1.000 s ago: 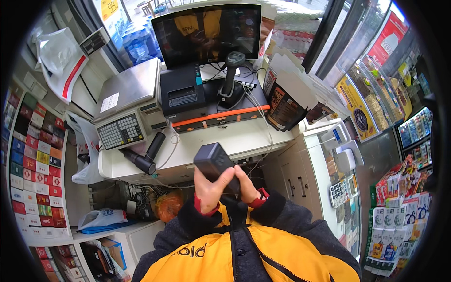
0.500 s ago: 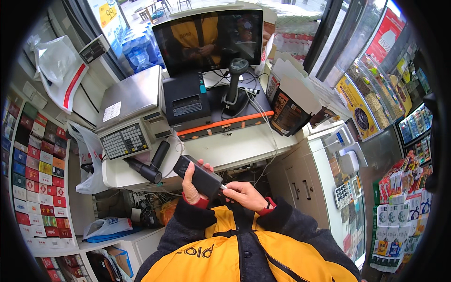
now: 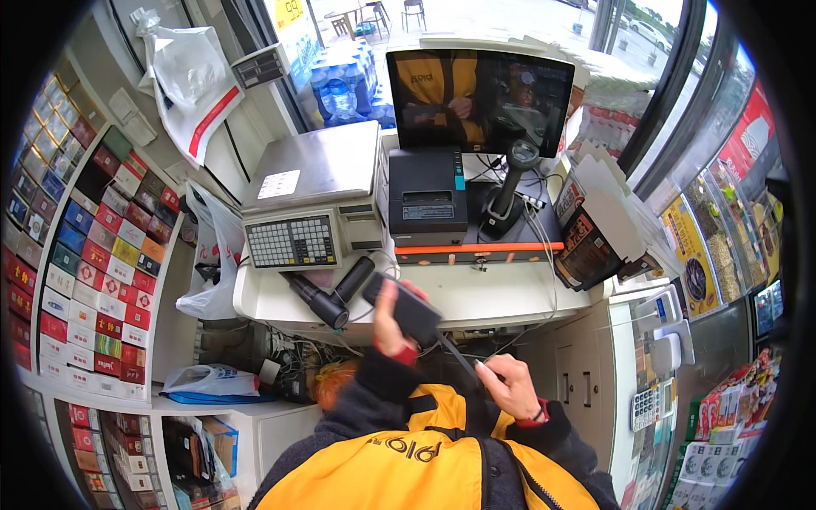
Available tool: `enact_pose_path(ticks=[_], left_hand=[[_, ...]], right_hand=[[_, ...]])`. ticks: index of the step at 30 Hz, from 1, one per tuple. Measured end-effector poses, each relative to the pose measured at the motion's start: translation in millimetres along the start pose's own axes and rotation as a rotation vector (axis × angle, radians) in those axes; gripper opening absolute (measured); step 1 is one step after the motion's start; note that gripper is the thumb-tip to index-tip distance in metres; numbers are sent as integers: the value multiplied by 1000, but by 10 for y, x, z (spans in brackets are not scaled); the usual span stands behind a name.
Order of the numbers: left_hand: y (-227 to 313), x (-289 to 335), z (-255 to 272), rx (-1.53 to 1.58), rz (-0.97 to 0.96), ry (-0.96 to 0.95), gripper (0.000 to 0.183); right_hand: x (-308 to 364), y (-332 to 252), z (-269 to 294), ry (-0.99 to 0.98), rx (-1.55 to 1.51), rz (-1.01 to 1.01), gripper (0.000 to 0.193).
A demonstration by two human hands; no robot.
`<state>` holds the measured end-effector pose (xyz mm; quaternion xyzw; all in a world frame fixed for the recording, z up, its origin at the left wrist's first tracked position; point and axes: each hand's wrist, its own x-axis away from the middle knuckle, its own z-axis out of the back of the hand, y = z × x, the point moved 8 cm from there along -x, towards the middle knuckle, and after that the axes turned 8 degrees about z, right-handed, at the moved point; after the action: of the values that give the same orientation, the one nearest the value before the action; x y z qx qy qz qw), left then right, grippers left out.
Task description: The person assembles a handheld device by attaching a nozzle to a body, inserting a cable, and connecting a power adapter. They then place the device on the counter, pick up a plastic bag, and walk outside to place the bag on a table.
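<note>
My left hand [image 3: 391, 327] is closed round a black, slab-shaped device [image 3: 411, 314] that looks like a power bank, held tilted above the counter's front edge. From the device's lower right end a dark, flat cable [image 3: 459, 360] stretches down toward my right hand [image 3: 512, 387]. My right thumb and fingers pinch the far end of this cable, and the tip itself is hidden. Both hands are in front of my yellow and black jacket.
On the white counter [image 3: 459, 308] stand a weighing scale [image 3: 314, 170], a receipt printer [image 3: 427, 200], a barcode scanner [image 3: 510, 191] on its stand and a monitor [image 3: 484, 98]. Two black cylinders [image 3: 319, 299] lie near the front edge. Loose cables hang below; cigarette shelves [image 3: 102, 280] line the left.
My right hand has moved away from the device's end, and a length of cable now spans between the hands. The view has turned left, shifting the counter rightward.
</note>
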<state>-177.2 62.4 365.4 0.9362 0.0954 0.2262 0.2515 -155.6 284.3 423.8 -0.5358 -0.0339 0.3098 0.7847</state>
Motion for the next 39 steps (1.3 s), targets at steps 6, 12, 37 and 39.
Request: enact_pose_path(ticks=[6,12,37,39], left_hand=[[610,-157,137,378,-124,-123,42],[-81,-237,396,221,145,82,39],[-504,114,1396,333,165,240,37],[-350,383,1553,391,108,264,33]], right_hand=[[253,484,164,200,-280,-331,27],[206,650,204,252,-273,-311,30],[29,1019,-263,-200,-61,-339,26],[5,1014,-357,-285,-57,-313,27]])
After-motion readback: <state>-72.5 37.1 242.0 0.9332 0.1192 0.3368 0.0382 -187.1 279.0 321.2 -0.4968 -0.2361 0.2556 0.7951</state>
